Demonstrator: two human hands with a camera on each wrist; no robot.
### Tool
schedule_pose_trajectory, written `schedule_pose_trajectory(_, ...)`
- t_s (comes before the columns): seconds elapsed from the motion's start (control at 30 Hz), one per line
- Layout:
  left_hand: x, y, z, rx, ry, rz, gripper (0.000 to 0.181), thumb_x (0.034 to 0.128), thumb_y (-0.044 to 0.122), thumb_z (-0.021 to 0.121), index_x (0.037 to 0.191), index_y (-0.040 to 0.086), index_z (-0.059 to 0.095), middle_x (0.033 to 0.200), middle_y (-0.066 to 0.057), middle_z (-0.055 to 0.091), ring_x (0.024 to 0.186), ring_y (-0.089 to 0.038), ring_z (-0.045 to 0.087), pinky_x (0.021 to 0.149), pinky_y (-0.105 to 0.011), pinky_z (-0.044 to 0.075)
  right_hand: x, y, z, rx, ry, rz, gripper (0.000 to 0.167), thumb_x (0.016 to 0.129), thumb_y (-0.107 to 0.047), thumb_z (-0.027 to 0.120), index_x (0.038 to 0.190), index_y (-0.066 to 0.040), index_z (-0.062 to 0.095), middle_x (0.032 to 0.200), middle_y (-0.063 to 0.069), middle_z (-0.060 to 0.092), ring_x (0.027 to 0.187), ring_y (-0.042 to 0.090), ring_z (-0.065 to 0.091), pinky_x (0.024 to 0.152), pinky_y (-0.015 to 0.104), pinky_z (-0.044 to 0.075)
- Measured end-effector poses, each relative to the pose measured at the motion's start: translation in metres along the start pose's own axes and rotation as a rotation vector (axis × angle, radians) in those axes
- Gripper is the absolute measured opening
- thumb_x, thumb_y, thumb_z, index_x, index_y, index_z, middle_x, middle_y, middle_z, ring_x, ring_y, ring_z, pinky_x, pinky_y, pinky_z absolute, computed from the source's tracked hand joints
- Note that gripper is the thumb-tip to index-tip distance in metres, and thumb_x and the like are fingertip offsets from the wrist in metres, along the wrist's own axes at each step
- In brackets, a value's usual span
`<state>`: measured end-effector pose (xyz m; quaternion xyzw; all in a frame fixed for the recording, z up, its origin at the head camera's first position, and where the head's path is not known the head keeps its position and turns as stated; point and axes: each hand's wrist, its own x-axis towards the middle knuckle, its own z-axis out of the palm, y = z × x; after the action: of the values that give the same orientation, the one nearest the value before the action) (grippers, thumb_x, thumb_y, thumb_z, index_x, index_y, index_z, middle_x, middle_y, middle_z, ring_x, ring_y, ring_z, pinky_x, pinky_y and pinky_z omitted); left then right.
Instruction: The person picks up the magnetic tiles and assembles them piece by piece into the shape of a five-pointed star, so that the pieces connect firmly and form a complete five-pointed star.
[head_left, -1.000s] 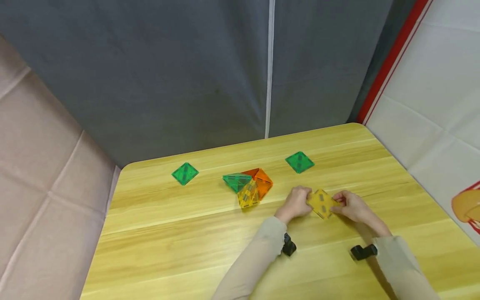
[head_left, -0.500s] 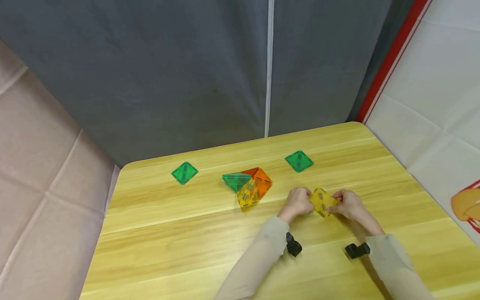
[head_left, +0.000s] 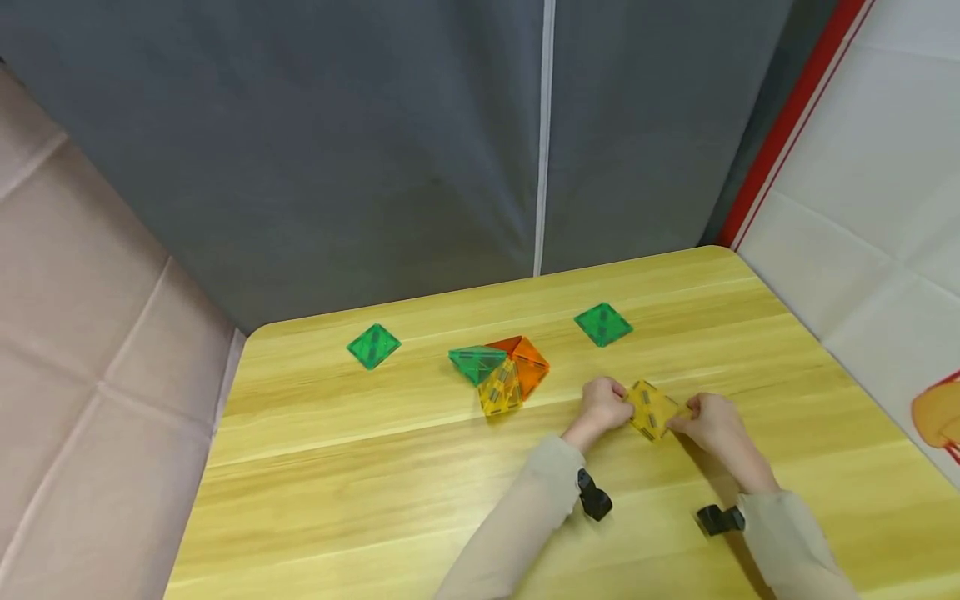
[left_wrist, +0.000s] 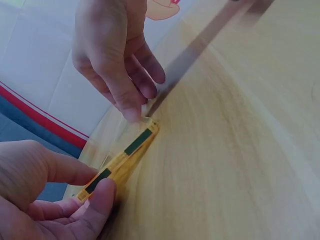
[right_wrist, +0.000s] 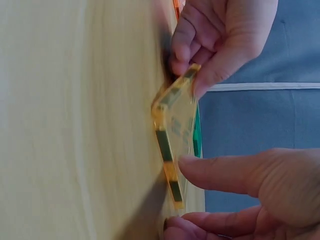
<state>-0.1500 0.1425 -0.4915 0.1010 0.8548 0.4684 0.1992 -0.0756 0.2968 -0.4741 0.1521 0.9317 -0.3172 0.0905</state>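
Note:
A yellow translucent magnetic tile [head_left: 652, 411], with dark magnets along its edges, is between my two hands at the right of the table. My left hand [head_left: 604, 406] pinches its left corner, thumb and fingertips on opposite faces in the left wrist view. On the opposite corner is my right hand [head_left: 714, 427]; the right wrist view has its thumb [right_wrist: 217, 174] against the tile's face and the fingers below. The tile is tilted, with its lower edge close to the tabletop. To the left stands a cluster of joined tiles: green [head_left: 477, 363], yellow [head_left: 499, 390], orange [head_left: 531, 367] and red.
Two green tiles lie flat on the wooden table [head_left: 360, 500], one green tile [head_left: 373, 346] at the back left and another green tile [head_left: 603, 324] behind my hands. A grey curtain [head_left: 337, 167] hangs beyond the back edge. A white wall sheet [head_left: 885, 208] borders the right side.
Both hands keep hold of the yellow tile, which shifts only slightly. The right hand's grip moves a little outward at the right corner. The cluster and the green tiles stay put.

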Motion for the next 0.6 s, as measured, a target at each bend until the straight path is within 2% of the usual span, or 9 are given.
schedule_pose_trajectory(0.1,-0.002,0.0,0.003,0.005,0.017,-0.004,0.013,0.0701,-0.004,0.069,0.081,0.001,0.067,0.078,-0.003,0.06,0.067,-0.008,0.051,0.056,-0.017,0.044,-0.005,0.002,0.002,0.021,0.019,-0.002,0.051,0.081,-0.015,0.07,0.109,0.023,0.052,0.095,0.031,0.061,0.084,0.036,0.06,0.069,0.043,0.052)
schedule_pose_trajectory(0.27,-0.003,0.001,0.004,-0.046,0.011,-0.029,0.012,0.0729,-0.005,0.068,0.083,-0.001,0.067,0.074,-0.006,0.062,0.057,-0.01,0.058,0.049,-0.018,0.046,-0.007,0.006,0.003,0.219,0.017,0.028,0.043,0.085,-0.006,0.064,0.112,0.025,0.049,0.093,0.032,0.061,0.074,0.028,0.064,0.062,0.033,0.055)
schedule_pose_trajectory(0.33,-0.003,0.002,0.004,-0.076,0.0,-0.048,0.011,0.0746,-0.005,0.068,0.085,-0.001,0.066,0.072,-0.006,0.062,0.051,-0.012,0.059,0.046,-0.019,0.047,-0.01,0.009,0.002,0.267,0.018,0.052,0.041,0.087,-0.004,0.06,0.112,0.026,0.048,0.093,0.034,0.06,0.071,0.026,0.065,0.061,0.031,0.055)
schedule_pose_trajectory(0.43,-0.004,0.003,0.004,-0.088,-0.003,-0.06,0.011,0.0755,-0.005,0.068,0.085,-0.001,0.066,0.074,-0.006,0.061,0.049,-0.014,0.06,0.045,-0.019,0.047,-0.013,0.011,0.0,0.225,0.036,0.08,0.037,0.088,-0.005,0.058,0.111,0.024,0.052,0.093,0.033,0.062,0.068,0.023,0.065,0.058,0.03,0.054)
schedule_pose_trajectory(0.6,-0.003,0.002,0.005,-0.083,0.012,-0.061,0.01,0.0752,-0.005,0.069,0.084,-0.001,0.066,0.081,-0.009,0.059,0.05,-0.015,0.061,0.045,-0.019,0.048,-0.013,0.007,-0.001,0.122,0.023,0.054,0.036,0.088,-0.009,0.059,0.11,0.019,0.056,0.096,0.031,0.063,0.069,0.023,0.064,0.06,0.033,0.053)
